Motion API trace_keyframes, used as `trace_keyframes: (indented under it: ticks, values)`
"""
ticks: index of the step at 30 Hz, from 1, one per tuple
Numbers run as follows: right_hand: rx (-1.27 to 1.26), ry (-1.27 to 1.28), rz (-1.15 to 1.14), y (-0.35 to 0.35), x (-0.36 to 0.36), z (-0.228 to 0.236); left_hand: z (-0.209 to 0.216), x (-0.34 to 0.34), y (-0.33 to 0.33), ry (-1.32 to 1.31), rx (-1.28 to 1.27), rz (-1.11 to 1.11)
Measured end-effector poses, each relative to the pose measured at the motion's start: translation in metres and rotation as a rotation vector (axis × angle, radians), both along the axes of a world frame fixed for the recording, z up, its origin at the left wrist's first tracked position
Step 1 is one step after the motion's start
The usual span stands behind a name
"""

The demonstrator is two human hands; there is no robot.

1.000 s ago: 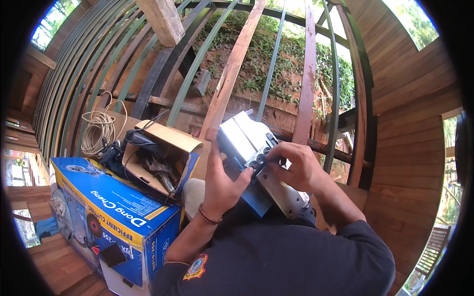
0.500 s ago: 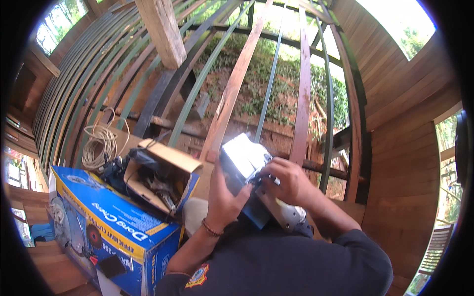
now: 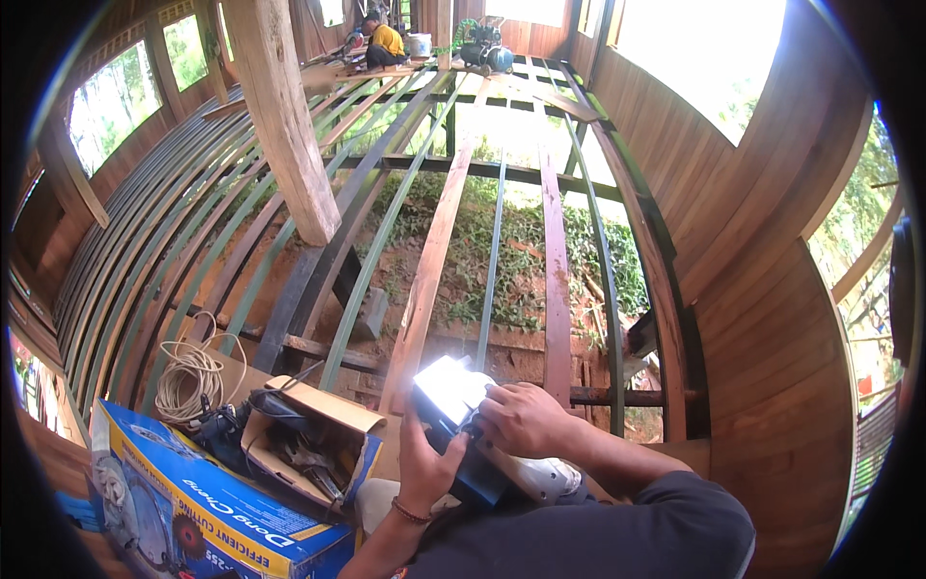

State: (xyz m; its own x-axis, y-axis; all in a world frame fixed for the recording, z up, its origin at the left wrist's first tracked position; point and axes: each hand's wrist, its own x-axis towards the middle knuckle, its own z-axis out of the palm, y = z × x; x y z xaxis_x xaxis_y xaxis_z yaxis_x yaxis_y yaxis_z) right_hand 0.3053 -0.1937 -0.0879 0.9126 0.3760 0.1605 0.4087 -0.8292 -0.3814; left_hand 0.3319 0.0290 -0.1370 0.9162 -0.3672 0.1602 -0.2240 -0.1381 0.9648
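Note:
A dark, boxy tool with a bright, shiny flat metal face rests at my lap. Glare washes out its detail, so I cannot tell its exact kind. My left hand grips its near left side, thumb across the edge. On the opposite side, my right hand has its fingers bent and pressed together at the edge of the metal face. Whatever small part those fingers hold is hidden. Below the right hand, a pale grey rounded piece with dark holes lies by my lap.
An opened cardboard box of tools and cables sits on a large blue box at left, beside a coiled cord. Ahead, bare floor joists span gaps over soil, past a wooden post. Far off, a person crouches near a compressor.
My view has tilted up, bringing the far end, a crouching person and the compressor into sight. Both hands stay on the tool; my right fingers have shifted slightly over its edge.

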Motion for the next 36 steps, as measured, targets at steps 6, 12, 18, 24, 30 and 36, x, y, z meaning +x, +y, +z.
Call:
trace_keyframes:
  ticks: [6, 12, 18, 24, 30, 36]
  values:
    - [-0.034, 0.093, -0.009, 0.002, 0.002, 0.005, -0.002, 0.001, -0.003, -0.101, 0.008, 0.044]
    - [-0.062, 0.183, -0.094, 0.007, 0.002, 0.021, -0.005, -0.003, 0.001, 0.005, 0.049, 0.038]
    - [-0.069, 0.171, -0.030, 0.001, 0.001, 0.013, -0.012, 0.000, -0.001, -0.040, 0.042, 0.014]
    - [-0.032, 0.144, -0.060, 0.003, -0.001, 0.011, -0.009, -0.001, -0.001, -0.014, 0.021, 0.015]
    - [-0.023, 0.151, -0.059, 0.002, -0.002, 0.017, -0.015, -0.001, -0.001, -0.069, 0.047, 0.030]
    - [-0.078, 0.258, -0.077, 0.002, 0.001, 0.017, -0.009, -0.003, -0.004, -0.063, 0.018, 0.033]
